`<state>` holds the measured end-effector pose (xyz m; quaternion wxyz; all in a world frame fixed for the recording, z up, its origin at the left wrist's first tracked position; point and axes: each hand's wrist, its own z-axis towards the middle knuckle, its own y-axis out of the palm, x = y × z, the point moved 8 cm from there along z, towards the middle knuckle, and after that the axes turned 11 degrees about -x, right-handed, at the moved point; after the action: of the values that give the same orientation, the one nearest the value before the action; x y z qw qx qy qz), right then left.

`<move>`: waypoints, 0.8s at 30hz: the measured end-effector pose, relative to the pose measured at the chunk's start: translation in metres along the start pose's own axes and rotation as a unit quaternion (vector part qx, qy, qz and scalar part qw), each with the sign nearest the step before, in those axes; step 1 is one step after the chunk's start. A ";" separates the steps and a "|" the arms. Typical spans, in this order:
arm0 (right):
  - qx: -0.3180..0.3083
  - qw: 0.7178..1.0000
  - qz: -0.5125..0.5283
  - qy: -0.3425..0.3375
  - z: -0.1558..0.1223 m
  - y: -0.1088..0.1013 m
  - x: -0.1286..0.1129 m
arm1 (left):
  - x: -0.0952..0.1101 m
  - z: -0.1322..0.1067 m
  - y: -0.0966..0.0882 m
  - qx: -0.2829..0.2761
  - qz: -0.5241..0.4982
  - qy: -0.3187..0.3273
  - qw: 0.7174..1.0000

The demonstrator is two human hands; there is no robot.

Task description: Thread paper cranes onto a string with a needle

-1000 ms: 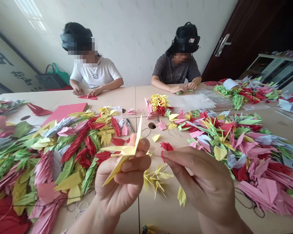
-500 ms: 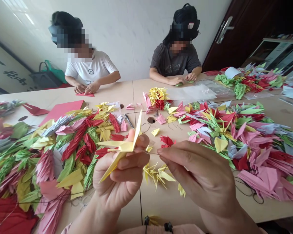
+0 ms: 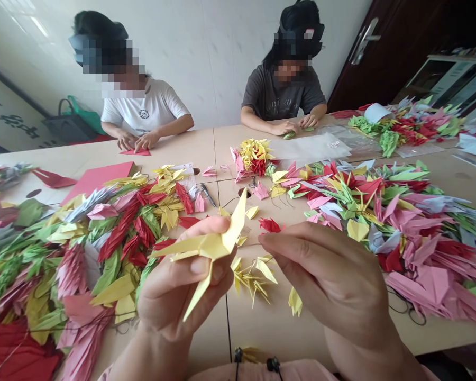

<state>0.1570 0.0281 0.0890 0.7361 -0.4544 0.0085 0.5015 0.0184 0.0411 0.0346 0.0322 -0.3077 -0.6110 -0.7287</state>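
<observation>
A folded yellow paper crane (image 3: 210, 246) with its wings spread is pinched between the thumb and fingers of my left hand (image 3: 170, 301). My right hand (image 3: 333, 275) is closed at the fingertips on a thin thread (image 3: 252, 244), which runs left toward the crane; whether a needle is on it I cannot tell. Below and between my hands, several yellow cranes (image 3: 252, 280) hang or lie in a bunch, and another yellow crane (image 3: 295, 301) is beside my right wrist. A small red crane (image 3: 269, 226) lies just beyond my right fingertips.
Heaps of coloured cranes fill the left (image 3: 115, 233) and right (image 3: 400, 211) of the table (image 3: 198, 151). A red paper stack (image 3: 99, 180), a pen (image 3: 208, 194) and plastic bags (image 3: 309, 145) lie farther back. Two people opposite, in a white shirt (image 3: 150, 106) and a dark shirt (image 3: 285, 98), fold paper.
My left hand has turned the yellow crane, so its body and wings face me more, and shifted slightly left and down. My right fingertips keep their pinch, almost in place.
</observation>
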 end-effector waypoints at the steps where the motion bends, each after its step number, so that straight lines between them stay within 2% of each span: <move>1: 0.001 1.000 0.002 0.002 0.000 0.000 0.001 | 0.000 0.000 0.001 -0.004 0.000 -0.005 1.000; 9: -0.006 1.000 0.002 -0.004 -0.001 0.002 0.002 | -0.012 0.002 0.005 -0.051 -0.159 -0.071 0.983; 13: -0.008 1.000 0.002 -0.006 -0.001 0.003 0.001 | -0.017 0.001 0.006 -0.057 -0.204 -0.091 0.973; 24: -0.015 1.000 -0.016 -0.004 0.000 0.003 -0.002 | -0.015 0.008 0.004 -0.038 -0.259 -0.039 0.964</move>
<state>0.1539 0.0268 0.0877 0.7372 -0.4633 -0.0086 0.4918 0.0359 0.0425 0.0311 -0.1928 -0.1679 -0.6425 -0.7224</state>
